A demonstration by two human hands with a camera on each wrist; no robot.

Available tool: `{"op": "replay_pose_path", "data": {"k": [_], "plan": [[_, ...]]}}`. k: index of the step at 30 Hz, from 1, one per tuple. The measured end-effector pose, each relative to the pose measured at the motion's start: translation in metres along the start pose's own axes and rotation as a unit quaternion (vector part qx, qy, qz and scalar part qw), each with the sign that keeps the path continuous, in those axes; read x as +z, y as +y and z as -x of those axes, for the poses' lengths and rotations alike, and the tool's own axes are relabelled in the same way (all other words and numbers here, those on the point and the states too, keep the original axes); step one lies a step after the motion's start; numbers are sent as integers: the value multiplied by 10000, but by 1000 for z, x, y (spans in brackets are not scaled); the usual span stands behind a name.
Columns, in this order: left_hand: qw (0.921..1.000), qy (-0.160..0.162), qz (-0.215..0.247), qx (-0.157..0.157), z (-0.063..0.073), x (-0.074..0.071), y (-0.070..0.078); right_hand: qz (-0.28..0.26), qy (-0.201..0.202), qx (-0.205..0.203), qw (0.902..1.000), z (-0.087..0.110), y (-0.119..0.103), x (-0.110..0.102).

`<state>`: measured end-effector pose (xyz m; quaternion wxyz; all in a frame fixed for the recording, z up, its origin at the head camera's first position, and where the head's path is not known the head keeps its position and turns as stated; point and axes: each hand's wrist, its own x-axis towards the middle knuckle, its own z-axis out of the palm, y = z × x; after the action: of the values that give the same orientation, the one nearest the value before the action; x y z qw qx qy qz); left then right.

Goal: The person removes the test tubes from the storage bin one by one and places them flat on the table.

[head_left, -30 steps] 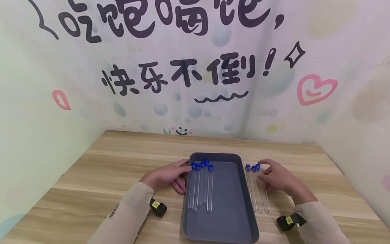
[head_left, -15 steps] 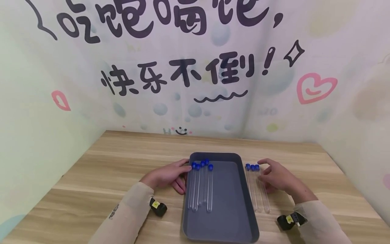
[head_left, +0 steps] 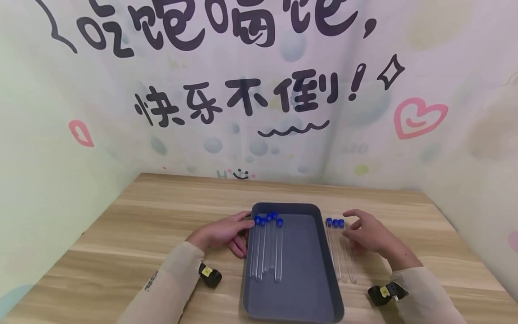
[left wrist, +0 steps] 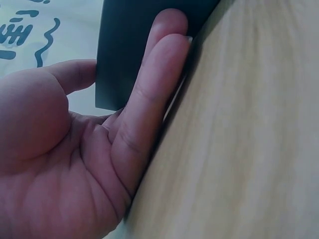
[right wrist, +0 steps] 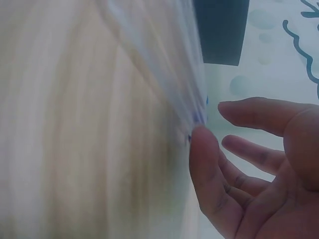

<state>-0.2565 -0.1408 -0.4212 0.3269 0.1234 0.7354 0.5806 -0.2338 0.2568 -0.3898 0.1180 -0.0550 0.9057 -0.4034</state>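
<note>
Several clear test tubes with blue caps (head_left: 279,223) lie inside the left half of a dark grey tray (head_left: 297,270). My left hand (head_left: 226,231) holds the tray's left side, thumb over the rim and fingers along the outer wall; the left wrist view shows those fingers (left wrist: 144,104) close to the tabletop. Outside the tray on the right, 3 more capped test tubes (head_left: 335,223) lie side by side. My right hand (head_left: 366,234) is beside them, fingers apart and slightly bent. In the right wrist view one fingertip (right wrist: 203,139) meets the blurred tubes near their caps.
A wood-grain table (head_left: 178,198) carries everything. Behind it hangs a pale printed cloth (head_left: 243,148) with dark writing, and pale walls stand left and right. Each wrist wears a small black camera (head_left: 210,275).
Outside the tray, the tube caps have come into an even row, the rightmost shifting slightly left. My right hand's fingertips have eased slightly away from the caps. My left hand and the tray stay put.
</note>
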Motion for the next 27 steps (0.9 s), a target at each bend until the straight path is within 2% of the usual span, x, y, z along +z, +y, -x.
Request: {"op": "replay_pose_path", "data": {"k": [10, 18, 27], "plan": [[10000, 4, -9, 4, 1, -1, -2, -70, 127, -259, 9996, 3, -13, 5], [10000, -16, 34, 26, 0, 1, -4, -419, -24, -480, 9980, 10, -41, 10], [10000, -8, 7, 40, -1, 0, -1, -287, -2, -682, 9973, 11, -73, 14]]}}
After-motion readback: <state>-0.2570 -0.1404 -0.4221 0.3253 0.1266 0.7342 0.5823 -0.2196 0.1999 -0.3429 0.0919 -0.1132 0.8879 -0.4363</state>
